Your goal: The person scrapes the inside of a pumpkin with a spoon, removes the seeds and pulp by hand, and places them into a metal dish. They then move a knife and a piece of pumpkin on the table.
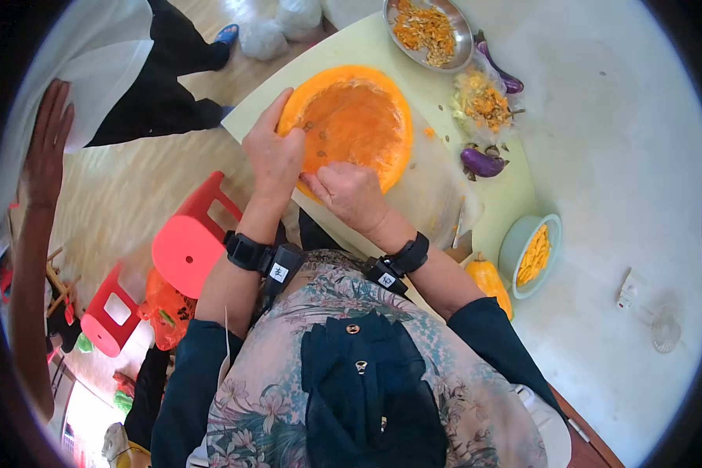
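While the left hand [273, 152] clamps its fingers over the left rim of the halved pumpkin [359, 117], seemingly steadying it cut side up on the pale green board [335, 54] at upper centre, the right hand [349, 195] curls at its near rim, grip unclear.

Wristband tags [279, 272]: characters illegible

1. The pumpkin [359, 125] showed moist, fibrous, rough cut flesh.
2. The metal bowl [466, 39] had a shiny steel rim.
3. The aubergine [482, 162] had glossy, smooth purple skin.
4. The red stool [183, 249] was smooth, faintly glossy plastic.
5. The cutting board [343, 51] looked like matt, pale plastic.
6. The floor [125, 187] was wood-grained.
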A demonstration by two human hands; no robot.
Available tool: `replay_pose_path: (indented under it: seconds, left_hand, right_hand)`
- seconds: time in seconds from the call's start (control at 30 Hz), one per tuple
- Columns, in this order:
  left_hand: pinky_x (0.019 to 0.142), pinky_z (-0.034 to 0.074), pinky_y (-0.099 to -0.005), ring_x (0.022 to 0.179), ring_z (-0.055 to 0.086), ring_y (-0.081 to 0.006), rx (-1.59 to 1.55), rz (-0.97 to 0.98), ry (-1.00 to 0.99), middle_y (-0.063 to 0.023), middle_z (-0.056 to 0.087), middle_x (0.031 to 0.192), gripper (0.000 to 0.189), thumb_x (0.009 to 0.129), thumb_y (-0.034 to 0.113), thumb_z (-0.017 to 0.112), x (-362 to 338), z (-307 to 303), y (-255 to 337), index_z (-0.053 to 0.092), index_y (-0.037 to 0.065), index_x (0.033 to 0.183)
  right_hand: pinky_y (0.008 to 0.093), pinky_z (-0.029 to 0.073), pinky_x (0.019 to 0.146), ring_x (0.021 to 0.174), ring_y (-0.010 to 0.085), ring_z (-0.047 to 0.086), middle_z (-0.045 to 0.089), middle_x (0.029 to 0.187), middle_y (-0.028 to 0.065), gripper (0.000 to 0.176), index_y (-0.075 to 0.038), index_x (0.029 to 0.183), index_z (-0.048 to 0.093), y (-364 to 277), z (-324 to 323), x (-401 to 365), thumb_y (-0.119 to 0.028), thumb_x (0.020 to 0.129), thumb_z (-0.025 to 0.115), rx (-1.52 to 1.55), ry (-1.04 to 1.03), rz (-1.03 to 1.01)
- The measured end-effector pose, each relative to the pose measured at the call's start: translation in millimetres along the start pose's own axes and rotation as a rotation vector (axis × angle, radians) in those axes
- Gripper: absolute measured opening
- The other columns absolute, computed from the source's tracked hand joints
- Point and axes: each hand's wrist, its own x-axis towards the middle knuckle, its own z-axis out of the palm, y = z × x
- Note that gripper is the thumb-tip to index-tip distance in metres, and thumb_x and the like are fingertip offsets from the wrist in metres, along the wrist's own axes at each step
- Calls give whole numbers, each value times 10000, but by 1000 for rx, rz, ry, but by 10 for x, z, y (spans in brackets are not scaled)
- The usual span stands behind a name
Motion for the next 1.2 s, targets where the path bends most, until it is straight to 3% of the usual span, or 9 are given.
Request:
replay_pose_path:
  seconds: [0.07, 0.23, 0.3, 0.47, 0.63, 0.77, 0.83, 1.03, 1.2]
  left_hand:
    - [818, 468, -260, 907, 614, -153, 10, 28, -15, -134, 650, 1045, 482, 699, -24, 493, -14, -9, -32, 590, 15, 1170]
    - [825, 469, -274, 924, 624, -193, 50, 21, -27, -160, 642, 1050, 483, 691, -17, 496, 3, -24, -57, 587, 10, 1165]
    - [837, 470, -296, 938, 637, -237, -4, 0, -39, -196, 640, 1048, 485, 678, -9, 499, 56, -23, -71, 592, 14, 1154]
    - [809, 470, -265, 898, 625, -173, -20, -75, -71, -139, 653, 1039, 497, 691, -21, 497, 23, -29, 41, 584, 22, 1178]
    - [812, 460, -245, 911, 606, -142, -85, -87, -89, -116, 644, 1052, 493, 705, -27, 479, 37, -23, 24, 579, 18, 1186]
    - [827, 453, -245, 938, 592, -139, -74, -72, -88, -108, 627, 1071, 495, 712, -31, 466, 24, -40, 45, 566, 1, 1195]
    - [833, 451, -245, 947, 589, -138, -98, -92, -92, -104, 622, 1076, 497, 713, -35, 462, 25, -43, 81, 559, -9, 1200]
    - [847, 449, -247, 962, 583, -134, -175, -113, -114, -92, 613, 1093, 512, 717, -48, 445, 30, -55, 47, 535, -24, 1220]
    - [849, 450, -251, 962, 587, -137, -127, -100, -102, -97, 619, 1084, 510, 712, -43, 442, 32, -67, 72, 547, -18, 1210]
  right_hand:
    - [369, 411, 442, 478, 266, 517, 488, 545, 99, 333, -71, 560, 472, 46, -3, -16, -209, 805, 650, 37, 3, -12]
    - [347, 390, 435, 450, 235, 493, 469, 522, 94, 323, -49, 560, 485, 161, -226, -129, -164, 820, 638, 179, -55, -51]
    - [341, 402, 438, 428, 228, 471, 481, 517, 87, 316, -45, 568, 504, 254, -460, -170, -176, 823, 636, 400, -30, 207]
    - [309, 400, 518, 514, 216, 439, 537, 605, 144, 273, 2, 693, 571, 1166, -1327, 16, -210, 863, 590, 52, 425, 536]
    - [371, 441, 616, 638, 268, 583, 621, 694, 160, 299, -8, 759, 641, 2564, -1740, -63, -268, 868, 542, -246, 468, 730]
    - [375, 461, 670, 723, 300, 618, 651, 774, 167, 237, -41, 816, 691, 3048, -1767, -247, -219, 836, 536, -71, 444, 776]
    - [267, 466, 653, 693, 145, 612, 679, 776, 83, 229, -9, 932, 692, 3254, -1770, -348, -168, 835, 559, -138, 355, 776]
    - [244, 512, 619, 657, 142, 647, 681, 767, 74, 180, 5, 917, 691, 3258, -1812, -377, -61, 798, 573, -268, 350, 725]
    - [274, 508, 618, 658, 184, 654, 676, 748, 95, 129, -24, 829, 694, 3237, -1835, -351, -111, 766, 624, -308, 408, 695]
